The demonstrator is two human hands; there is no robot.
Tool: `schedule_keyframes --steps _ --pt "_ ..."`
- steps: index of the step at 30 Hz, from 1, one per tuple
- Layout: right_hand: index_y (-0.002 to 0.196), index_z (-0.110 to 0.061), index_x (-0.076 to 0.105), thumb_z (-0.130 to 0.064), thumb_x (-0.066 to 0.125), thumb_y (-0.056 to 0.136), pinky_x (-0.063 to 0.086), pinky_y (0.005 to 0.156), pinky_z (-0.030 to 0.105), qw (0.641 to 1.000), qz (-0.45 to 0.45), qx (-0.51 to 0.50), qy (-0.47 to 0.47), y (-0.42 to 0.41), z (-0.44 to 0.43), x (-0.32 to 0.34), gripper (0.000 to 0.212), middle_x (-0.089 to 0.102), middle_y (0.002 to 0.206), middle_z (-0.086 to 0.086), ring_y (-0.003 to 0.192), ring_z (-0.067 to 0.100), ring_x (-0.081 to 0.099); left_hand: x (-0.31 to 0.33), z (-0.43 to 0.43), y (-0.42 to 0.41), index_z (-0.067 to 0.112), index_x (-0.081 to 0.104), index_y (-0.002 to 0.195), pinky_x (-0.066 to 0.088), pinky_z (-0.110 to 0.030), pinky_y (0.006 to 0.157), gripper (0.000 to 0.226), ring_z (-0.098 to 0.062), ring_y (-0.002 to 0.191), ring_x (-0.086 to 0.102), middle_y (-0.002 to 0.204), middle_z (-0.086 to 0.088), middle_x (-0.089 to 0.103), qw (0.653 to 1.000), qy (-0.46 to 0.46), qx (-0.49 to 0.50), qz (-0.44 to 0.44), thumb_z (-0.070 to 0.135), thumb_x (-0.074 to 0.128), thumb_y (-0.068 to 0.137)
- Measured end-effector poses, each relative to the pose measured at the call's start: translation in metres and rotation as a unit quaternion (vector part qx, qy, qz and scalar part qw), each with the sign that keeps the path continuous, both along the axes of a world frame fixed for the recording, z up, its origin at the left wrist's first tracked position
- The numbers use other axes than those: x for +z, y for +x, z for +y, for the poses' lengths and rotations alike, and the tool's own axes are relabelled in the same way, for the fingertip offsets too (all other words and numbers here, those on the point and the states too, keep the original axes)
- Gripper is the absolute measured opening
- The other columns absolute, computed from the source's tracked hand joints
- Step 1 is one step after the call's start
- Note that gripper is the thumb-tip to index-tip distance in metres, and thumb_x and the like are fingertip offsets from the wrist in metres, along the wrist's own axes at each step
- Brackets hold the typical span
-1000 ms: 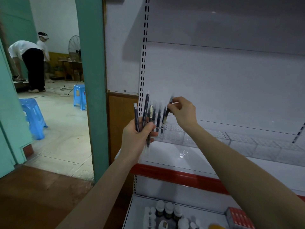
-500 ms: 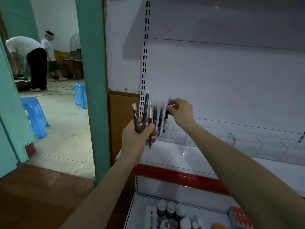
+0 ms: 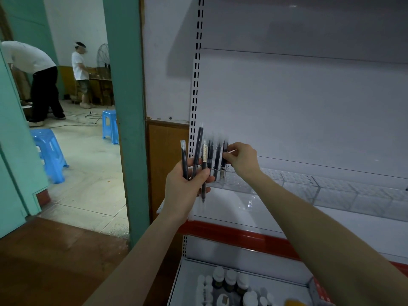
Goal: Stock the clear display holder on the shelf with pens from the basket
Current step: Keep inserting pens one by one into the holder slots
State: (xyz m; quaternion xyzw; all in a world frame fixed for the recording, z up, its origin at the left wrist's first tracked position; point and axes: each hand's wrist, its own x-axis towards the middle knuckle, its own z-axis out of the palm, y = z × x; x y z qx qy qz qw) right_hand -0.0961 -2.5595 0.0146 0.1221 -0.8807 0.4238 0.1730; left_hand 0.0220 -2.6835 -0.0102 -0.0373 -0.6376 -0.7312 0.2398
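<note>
Step in hand: we judge that the right hand [image 3: 241, 160] is seating a single pen [image 3: 224, 159] at the left end of the clear display holder [image 3: 298, 186].
Doing it well: we would hold the single pen upright, line its tip over one free slot and lower it straight. We would let go only once it stands by itself. A slanted entry could knock the standing pens [image 3: 217, 156] just beside it.
Right hand: it reaches forward over the shelf [image 3: 265, 215], with thumb and fingertips pinching the upper barrel of the single pen and the other fingers curled in.
Left hand: the left hand [image 3: 187, 188] is raised just in front of the holder's left end. Its fingers wrap the lower barrels of the spare pens [image 3: 195, 151], three by our count, fanned upward. One tip hangs below the fist.
Holder: it runs along the back of the shelf, and the slots to the right look unfilled.
Unclear: blur smears the pens at the holder, so we cannot tell whether the tip is already in a slot.
Basket: not in view.
</note>
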Motion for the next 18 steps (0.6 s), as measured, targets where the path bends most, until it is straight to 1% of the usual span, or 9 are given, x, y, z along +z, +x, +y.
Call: schedule_keyframes --steps 2,4,5,7,9,11,13,15,18 --pt "0.115 0.001 0.059 -0.015 0.062 0.088 0.047 0.078 0.026 1.000 -0.008 0.000 0.001 0.002 0.001 0.001 0.031 0.068 0.100 0.019 0.092 0.027 0.064 0.000 0.000 0.000 0.021 0.057 0.098 0.054 -0.018 0.056 0.020 -0.005 0.071 0.070 0.081 0.005 0.069 1.000 -0.001 -0.002 0.000 0.005 0.061 0.086" --pt "0.116 -0.001 0.058 -0.018 0.062 0.088 0.046 0.083 0.028 1.000 0.009 -0.010 -0.029 0.009 0.004 0.005 0.033 0.067 0.100 0.014 0.095 0.025 0.063 0.000 0.000 0.001 0.019 0.057 0.100 0.055 -0.018 0.057 0.020 -0.006 0.071 0.070 0.082 0.004 0.069 1.000 -0.002 -0.005 0.001 0.005 0.061 0.086" --pt "0.112 -0.003 0.060 -0.019 0.061 0.089 0.048 0.082 0.029 0.998 0.025 -0.009 -0.065 0.015 0.005 0.007 0.029 0.067 0.096 0.012 0.094 0.024 0.064 0.000 0.001 0.002 0.020 0.057 0.099 0.055 -0.018 0.057 0.020 -0.006 0.071 0.070 0.082 0.003 0.069 1.000 -0.002 -0.007 0.002 0.005 0.061 0.086" --pt "0.097 -0.010 0.064 -0.021 0.059 0.090 0.053 0.077 0.031 0.987 0.039 0.027 -0.152 0.034 0.008 0.013 0.014 0.068 0.084 0.005 0.085 0.021 0.067 0.000 0.003 0.003 0.023 0.057 0.096 0.054 -0.018 0.057 0.020 -0.007 0.072 0.070 0.083 0.002 0.069 1.000 -0.003 -0.013 0.004 0.006 0.061 0.086" --pt "0.086 -0.018 0.062 -0.025 0.060 0.090 0.054 0.071 0.025 0.976 0.016 0.089 -0.197 0.056 0.010 0.020 0.008 0.068 0.077 0.000 0.074 0.012 0.066 0.001 0.007 0.005 0.024 0.057 0.095 0.055 -0.019 0.058 0.021 -0.008 0.073 0.070 0.083 0.001 0.070 1.000 -0.002 -0.025 0.007 0.006 0.061 0.086" --pt "0.090 -0.019 0.062 -0.028 0.062 0.088 0.054 0.064 0.016 0.968 -0.027 0.141 -0.208 0.072 0.011 0.025 0.009 0.068 0.080 -0.003 0.072 0.006 0.066 0.003 0.012 0.008 0.024 0.057 0.095 0.056 -0.020 0.059 0.021 -0.008 0.073 0.070 0.083 0.002 0.070 0.999 -0.009 -0.039 0.012 0.006 0.061 0.086" --pt "0.097 -0.014 0.063 -0.023 0.065 0.085 0.051 0.060 0.012 0.961 -0.060 0.165 -0.215 0.080 0.013 0.028 0.015 0.068 0.082 -0.001 0.072 0.006 0.066 0.005 0.018 0.010 0.024 0.057 0.093 0.057 -0.021 0.060 0.020 -0.008 0.072 0.070 0.081 0.004 0.070 0.999 -0.014 -0.048 0.018 0.006 0.061 0.086" --pt "0.092 -0.015 0.063 -0.015 0.067 0.084 0.050 0.058 0.011 0.958 -0.073 0.166 -0.221 0.083 0.015 0.028 0.008 0.067 0.079 0.000 0.069 0.006 0.064 0.006 0.022 0.012 0.024 0.057 0.093 0.057 -0.022 0.061 0.020 -0.008 0.072 0.070 0.081 0.004 0.070 0.998 -0.014 -0.052 0.019 0.005 0.061 0.086" --pt "0.086 -0.016 0.063 -0.008 0.066 0.084 0.051 0.058 0.013 0.954 -0.070 0.155 -0.248 0.081 0.018 0.032 0.009 0.065 0.074 0.001 0.065 0.008 0.062 0.006 0.024 0.015 0.025 0.058 0.095 0.058 -0.024 0.065 0.021 -0.009 0.077 0.070 0.082 0.006 0.070 0.998 -0.015 -0.052 0.013 0.006 0.062 0.086"
